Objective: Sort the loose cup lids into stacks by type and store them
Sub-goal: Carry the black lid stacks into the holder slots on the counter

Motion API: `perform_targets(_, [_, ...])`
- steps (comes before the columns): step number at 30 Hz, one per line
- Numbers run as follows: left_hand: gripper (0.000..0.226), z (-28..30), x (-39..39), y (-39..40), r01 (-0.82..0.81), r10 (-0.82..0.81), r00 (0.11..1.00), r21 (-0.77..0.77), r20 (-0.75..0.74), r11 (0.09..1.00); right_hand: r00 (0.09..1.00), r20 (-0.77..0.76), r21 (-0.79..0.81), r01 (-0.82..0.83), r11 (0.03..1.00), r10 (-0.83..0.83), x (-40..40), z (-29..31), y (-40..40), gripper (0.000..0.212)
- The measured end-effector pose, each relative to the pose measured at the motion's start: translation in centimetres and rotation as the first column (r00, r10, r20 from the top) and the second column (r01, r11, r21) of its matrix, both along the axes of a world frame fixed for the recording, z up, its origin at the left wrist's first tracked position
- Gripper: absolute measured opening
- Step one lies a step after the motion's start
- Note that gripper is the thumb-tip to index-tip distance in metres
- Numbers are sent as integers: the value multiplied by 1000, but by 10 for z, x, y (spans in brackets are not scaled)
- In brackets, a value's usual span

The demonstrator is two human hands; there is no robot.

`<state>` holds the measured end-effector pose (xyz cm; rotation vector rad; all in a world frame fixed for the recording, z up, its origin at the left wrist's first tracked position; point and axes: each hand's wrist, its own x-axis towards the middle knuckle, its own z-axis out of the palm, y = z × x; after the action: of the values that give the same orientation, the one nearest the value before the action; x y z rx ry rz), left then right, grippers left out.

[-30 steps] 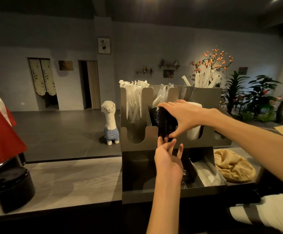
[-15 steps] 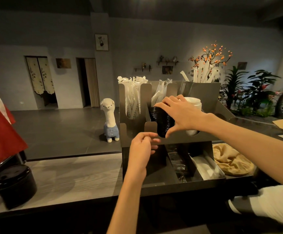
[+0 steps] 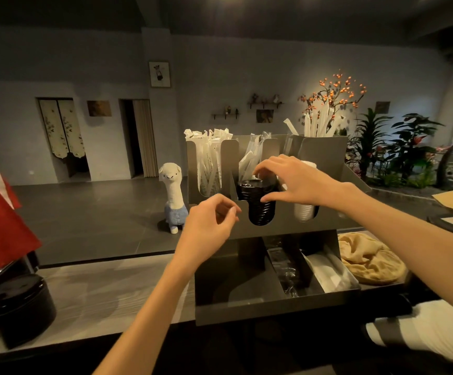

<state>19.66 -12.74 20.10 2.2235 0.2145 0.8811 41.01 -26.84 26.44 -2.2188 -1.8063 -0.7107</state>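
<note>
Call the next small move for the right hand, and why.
Probably press down on the black lids: the right hand arches over the stack, which sits in the organizer's middle slot with its top slightly proud of the front cutout. The left hand holds nothing.

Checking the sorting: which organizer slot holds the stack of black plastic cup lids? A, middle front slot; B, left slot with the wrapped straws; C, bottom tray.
A: the stack of black plastic cup lids sits in the grey metal organizer's middle front slot, under the right hand.
</note>
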Motion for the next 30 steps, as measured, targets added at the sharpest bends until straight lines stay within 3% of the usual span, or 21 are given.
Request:
perform_targets(4, [14,15,18,7,-96,91,995,246,34,964,1000,1,6,0,1000,0,-4,-5,0,51])
perform_targets(9, [22,23,41,19,-174,173,984,420,40,891,1000,0,58,13,998,-13,-4,-15,2,34])
perform_targets(15, [47,29,52,28,-80,145,987,555,-74,828,1000,-3,49,16,999,-16,2,-11,-5,33])
perform_targets(24, [50,24,62,32,-32,125,986,610,-111,792,997,-79,107,-16,994,25,-5,-14,0,30])
perform_targets(30, [51,23,62,40,-2,101,985,571,-142,821,983,-178,79,-41,996,54,1,-11,-1,24])
